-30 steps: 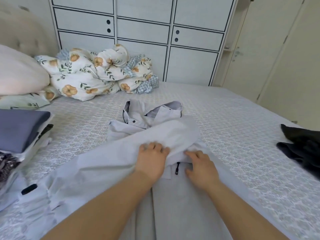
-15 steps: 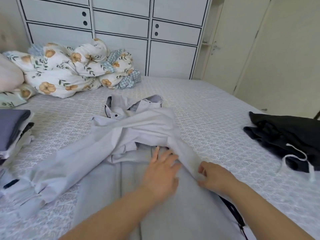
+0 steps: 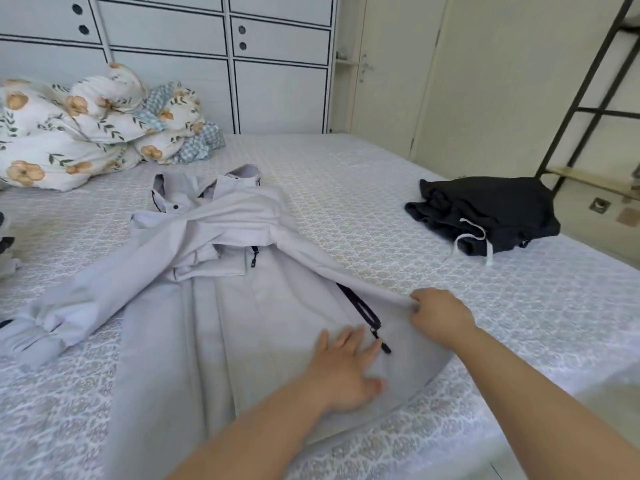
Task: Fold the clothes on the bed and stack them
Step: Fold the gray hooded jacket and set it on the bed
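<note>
A pale grey jacket (image 3: 221,306) lies spread on the bed (image 3: 381,202), hood toward the wardrobe, one sleeve folded across the chest and trailing to the left. My left hand (image 3: 343,368) presses flat with straight fingers on the jacket's lower right front, just left of a black pocket zipper. My right hand (image 3: 438,315) pinches the jacket's right side edge and lifts it slightly off the sheet. A crumpled black garment (image 3: 485,213) with a white drawstring lies to the right on the bed.
A floral duvet (image 3: 86,126) is bunched at the back left against the white wardrobe (image 3: 277,64). The edge of a pile of folded clothes (image 3: 5,251) shows at the far left. A black metal frame (image 3: 588,81) stands beyond the bed's right side.
Both hands slid from the jacket's chest down to its lower right part. The right hand took hold of the side edge. The view turned right, so the folded pile is nearly out of frame.
</note>
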